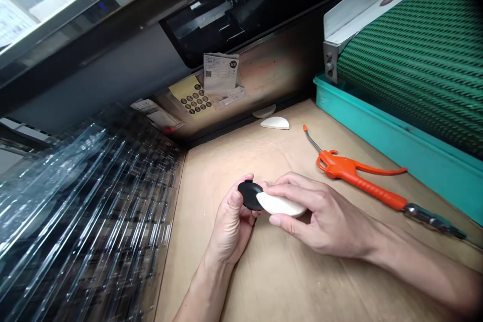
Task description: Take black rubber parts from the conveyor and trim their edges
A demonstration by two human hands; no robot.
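two hands; one black disc [249, 194]; two white pieces, one beyond the disc [275, 123]; one orange air gun [356, 173] right of it.

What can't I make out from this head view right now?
- Black round part: far side hidden by the left hand and the white oval piece.
- White oval piece: top covered by the right hand.
- Orange air blow gun: hose end cut off by the right edge.
- Printed paper slip: text too small.
- Clear plastic trays: blurred, contents unreadable.
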